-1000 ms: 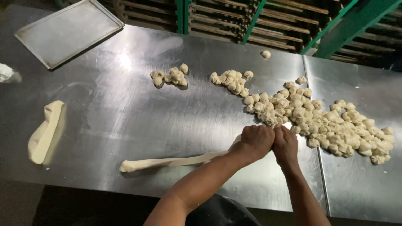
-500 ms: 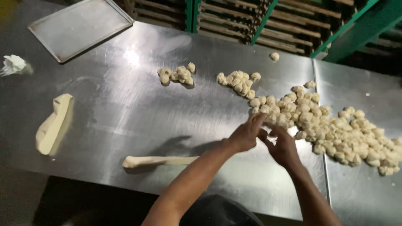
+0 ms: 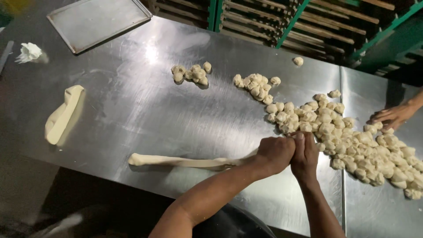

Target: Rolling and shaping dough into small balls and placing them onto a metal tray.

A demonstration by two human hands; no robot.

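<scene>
Both hands have closed together again on the dough rope's right end; half a second ago they were apart. Left hand is fisted round the rope, right hand pressed against it, fingers curled shut, what they pinch hidden. From the hands the rope runs left along the bench. Just beyond lies the pile of dough pieces; another person's hand reaches its far right. Pulled hard, the thin rope could tear unevenly.

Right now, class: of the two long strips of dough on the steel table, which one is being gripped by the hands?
The thin dough rope at the near edge; both hands clasp its right end, while the thicker strip lies untouched at far left.
</scene>
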